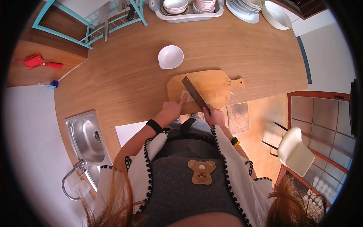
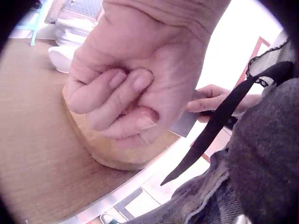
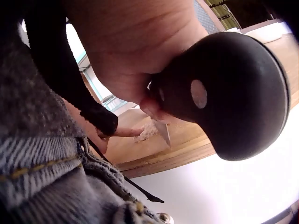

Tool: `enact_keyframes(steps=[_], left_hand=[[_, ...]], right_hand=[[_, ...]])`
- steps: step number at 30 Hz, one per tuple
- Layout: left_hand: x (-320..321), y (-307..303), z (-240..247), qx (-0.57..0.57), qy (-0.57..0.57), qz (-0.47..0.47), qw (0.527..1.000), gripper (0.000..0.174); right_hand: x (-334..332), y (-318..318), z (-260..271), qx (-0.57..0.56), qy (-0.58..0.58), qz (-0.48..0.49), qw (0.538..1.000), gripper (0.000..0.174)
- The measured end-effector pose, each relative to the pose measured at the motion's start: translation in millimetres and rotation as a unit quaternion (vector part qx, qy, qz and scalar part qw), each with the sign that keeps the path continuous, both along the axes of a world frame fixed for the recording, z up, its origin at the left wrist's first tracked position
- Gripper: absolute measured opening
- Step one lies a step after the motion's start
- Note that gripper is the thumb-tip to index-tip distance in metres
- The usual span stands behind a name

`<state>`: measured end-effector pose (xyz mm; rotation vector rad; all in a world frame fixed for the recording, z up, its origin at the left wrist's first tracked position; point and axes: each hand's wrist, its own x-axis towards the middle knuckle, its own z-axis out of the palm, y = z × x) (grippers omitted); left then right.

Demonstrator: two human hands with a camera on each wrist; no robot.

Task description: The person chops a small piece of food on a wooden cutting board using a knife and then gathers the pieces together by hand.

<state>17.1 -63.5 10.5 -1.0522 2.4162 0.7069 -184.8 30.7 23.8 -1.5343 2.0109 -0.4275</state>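
My right hand (image 1: 216,116) grips the black handle (image 3: 233,93) of a cleaver (image 1: 194,92), its rectangular blade slanting across a wooden cutting board (image 1: 215,83). Left of the blade lies a small pile of pale, finely chopped food (image 3: 148,132). One extended finger of my left hand (image 1: 172,111) reaches to this pile, close to the blade. The other fingers (image 2: 124,95) curl into the palm in the left wrist view, with nothing seen in them. Beyond the board stands a white bowl (image 1: 171,56) with a small spout.
A turquoise rack (image 1: 90,28) with knives stands at the back left. Behind are a dish basin (image 1: 189,17) with stacked bowls, plates (image 1: 244,13) and a large white bowl (image 1: 276,15). A steel sink (image 1: 87,132) lies left, a cream chair (image 1: 295,151) right.
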Motion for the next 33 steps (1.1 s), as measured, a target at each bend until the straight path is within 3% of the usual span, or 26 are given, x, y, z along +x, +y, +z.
enact_keyframes(steps=[3,7,10,12,17,19,20,22,23,33], left_hand=[[-3.3,10.5,-11.5,-0.065,-0.002,0.008,0.998,0.087],[-1.9,11.1,-5.0,-0.047,0.051,0.046,0.997,0.082],[2.1,9.0,1.8,-0.042,0.108,0.116,0.986,0.07],[1.5,5.5,1.3,-0.075,0.237,0.192,0.949,0.053],[-10.5,-5.5,0.5,-0.09,0.3,0.225,0.923,0.03],[-15.7,-7.8,0.0,-0.11,0.328,0.23,0.91,0.025],[-17.2,-8.7,-0.6,-0.101,0.322,0.235,0.912,0.023],[-18.7,-9.6,-1.4,-0.091,0.316,0.238,0.914,0.021],[-19.0,-9.6,-1.7,-0.102,0.31,0.229,0.917,0.019],[-12.8,-10.4,-1.8,-0.129,0.31,0.237,0.912,0.014]], right_hand=[[1.1,-1.0,0.4,-0.004,0.002,0.004,1.0,0.022],[2.0,0.5,1.1,-0.023,0.004,0.008,1.0,0.022],[3.4,2.7,4.8,-0.04,-0.003,-0.005,0.999,0.021],[0.0,3.7,5.3,-0.039,-0.008,-0.018,0.999,0.022],[-14.3,9.8,-16.6,-0.011,-0.04,-0.088,0.995,0.021],[-26.1,9.7,-34.2,-0.06,-0.23,-0.142,0.961,0.022],[-32.9,9.1,-36.3,-0.061,-0.229,-0.145,0.961,0.022],[-41.0,1.4,-27.3,0.08,-0.371,-0.234,0.895,0.023],[-41.4,-0.6,-29.4,0.051,-0.418,-0.246,0.873,0.025],[-34.6,-36.3,-53.7,0.017,-0.369,-0.257,0.893,0.029]])
